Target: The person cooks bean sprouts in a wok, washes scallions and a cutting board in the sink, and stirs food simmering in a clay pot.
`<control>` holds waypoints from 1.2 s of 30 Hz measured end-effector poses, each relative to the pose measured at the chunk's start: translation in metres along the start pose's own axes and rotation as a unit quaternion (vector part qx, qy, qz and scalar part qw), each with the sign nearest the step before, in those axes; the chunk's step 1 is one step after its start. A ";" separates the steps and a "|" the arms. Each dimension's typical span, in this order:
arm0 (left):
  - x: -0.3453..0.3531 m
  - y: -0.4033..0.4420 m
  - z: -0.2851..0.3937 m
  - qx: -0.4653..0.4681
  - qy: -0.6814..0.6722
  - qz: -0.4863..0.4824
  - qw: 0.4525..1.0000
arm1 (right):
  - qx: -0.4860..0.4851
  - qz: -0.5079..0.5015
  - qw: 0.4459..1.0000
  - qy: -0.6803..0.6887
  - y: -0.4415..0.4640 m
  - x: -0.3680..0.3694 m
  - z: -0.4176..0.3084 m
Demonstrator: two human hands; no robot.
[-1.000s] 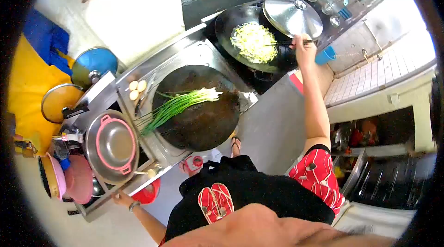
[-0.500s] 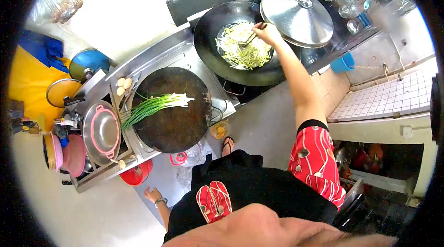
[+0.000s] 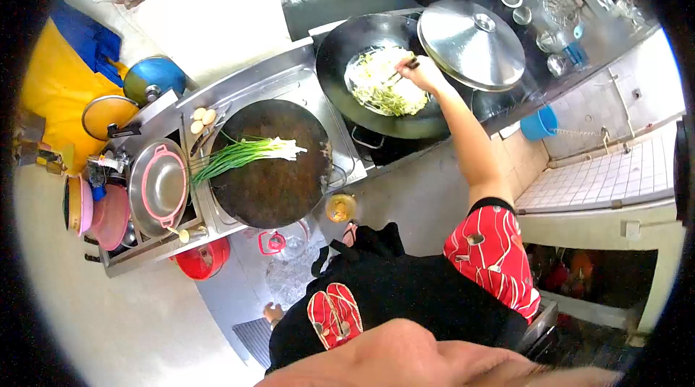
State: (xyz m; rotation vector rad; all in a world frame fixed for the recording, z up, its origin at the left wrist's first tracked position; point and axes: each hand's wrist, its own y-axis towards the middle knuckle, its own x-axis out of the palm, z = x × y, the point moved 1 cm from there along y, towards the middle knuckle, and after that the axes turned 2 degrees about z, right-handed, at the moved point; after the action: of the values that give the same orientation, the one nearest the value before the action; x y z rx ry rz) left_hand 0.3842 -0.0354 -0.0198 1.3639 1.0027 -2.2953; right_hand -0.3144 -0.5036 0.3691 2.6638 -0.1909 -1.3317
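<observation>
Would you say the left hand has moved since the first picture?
Yes. The left hand was at the edge of the counter; it has since moved away from it, back to beside the black apron.

The domed lid (image 3: pixel 467 43) is shiny, smooth metal. Left of it, the wok (image 3: pixel 355 104) has a dark, smooth metal surface. Farther left, the round board (image 3: pixel 271 188) looks dark brown and matt. Beyond that board, the wide basin (image 3: pixel 148 220) is polished metal, and the pink basket (image 3: pixel 148 195) inside it looks plastic.
</observation>
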 end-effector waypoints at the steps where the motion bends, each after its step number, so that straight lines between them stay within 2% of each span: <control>1: 0.004 -0.014 -0.007 -0.026 0.056 -0.021 0.998 | 0.037 -0.039 0.997 -0.054 -0.010 0.002 0.004; 3: 0.010 -0.036 -0.012 -0.059 0.027 -0.037 0.997 | 0.045 0.007 0.999 -0.017 -0.020 -0.018 0.006; 4: 0.012 -0.044 -0.015 -0.074 0.015 -0.044 0.996 | 0.089 0.045 0.994 -0.039 -0.028 -0.042 -0.024; 5: 0.011 -0.049 -0.019 -0.086 0.003 -0.045 0.995 | 0.063 0.129 0.990 -0.011 -0.024 -0.050 0.004; 6: 0.011 -0.052 -0.022 -0.096 -0.006 -0.043 0.994 | 0.097 0.152 0.957 0.226 -0.026 -0.064 0.000; 7: 0.010 -0.054 -0.024 -0.106 -0.016 -0.039 0.994 | -0.068 0.187 0.980 -0.024 -0.036 -0.099 -0.025; 8: 0.008 -0.055 -0.024 -0.115 -0.028 -0.031 0.992 | 0.032 0.213 0.968 0.131 -0.037 -0.126 -0.040; 9: 0.007 -0.056 -0.022 -0.125 -0.041 -0.022 0.991 | 0.037 0.248 0.944 0.212 -0.036 -0.148 -0.059; 10: 0.004 -0.056 -0.018 -0.134 -0.056 -0.009 0.989 | 0.020 0.271 0.954 0.129 -0.033 -0.173 -0.070; 11: 0.002 -0.058 -0.013 -0.139 -0.073 0.003 0.988 | -0.050 0.288 0.954 0.069 -0.027 -0.195 -0.074; 12: 0.000 -0.060 -0.006 -0.144 -0.088 0.013 0.985 | -0.036 0.285 0.958 0.003 -0.019 -0.218 -0.075; 13: -0.001 -0.064 0.003 -0.148 -0.105 0.023 0.983 | -0.062 0.283 0.951 0.105 -0.004 -0.229 -0.063; 15: 0.004 -0.075 0.019 -0.158 -0.141 0.040 0.976 | 0.005 0.214 0.963 0.163 0.019 -0.249 -0.045; 16: 0.010 -0.083 0.029 -0.163 -0.157 0.042 0.973 | 0.041 0.225 0.973 0.036 0.032 -0.253 -0.037; 17: 0.016 -0.094 0.040 -0.168 -0.170 0.043 0.970 | -0.057 0.272 0.954 -0.111 0.042 -0.253 -0.025; 19: 0.038 -0.118 0.065 -0.173 -0.181 0.031 0.968 | 0.014 0.198 0.900 -0.388 0.071 -0.258 0.016; 20: 0.052 -0.133 0.077 -0.175 -0.177 0.017 0.968 | 0.056 0.169 0.886 -0.428 0.079 -0.258 0.038; 21: 0.070 -0.148 0.090 -0.173 -0.170 -0.003 0.970 | 0.017 0.141 0.879 -0.456 0.102 -0.262 0.102; 23: 0.109 -0.178 0.111 -0.162 -0.141 -0.053 0.975 | 0.094 0.027 0.889 -0.448 0.098 -0.259 0.127; 25: 0.142 -0.202 0.135 -0.146 -0.114 -0.099 0.978 | 0.105 -0.033 0.894 -0.435 0.095 -0.252 0.123; 26: 0.154 -0.211 0.145 -0.140 -0.111 -0.111 0.978 | 0.212 -0.092 0.893 -0.385 0.100 -0.250 0.121; 28: 0.163 -0.217 0.162 -0.123 -0.097 -0.129 0.979 | 0.167 -0.097 0.900 -0.391 0.105 -0.245 0.131; 31: 0.153 -0.211 0.181 -0.099 -0.081 -0.129 0.983 | 0.161 -0.109 0.881 -0.431 0.106 -0.241 0.125; 36: 0.113 -0.175 0.217 -0.046 -0.067 -0.071 0.994 | 0.137 -0.079 0.882 -0.443 0.115 -0.234 0.144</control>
State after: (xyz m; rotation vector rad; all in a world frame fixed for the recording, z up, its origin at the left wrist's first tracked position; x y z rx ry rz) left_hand 0.0866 -0.0483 0.0239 1.1189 1.1806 -2.3733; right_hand -0.5750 -0.5855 0.4896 2.0511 -0.2775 -2.6655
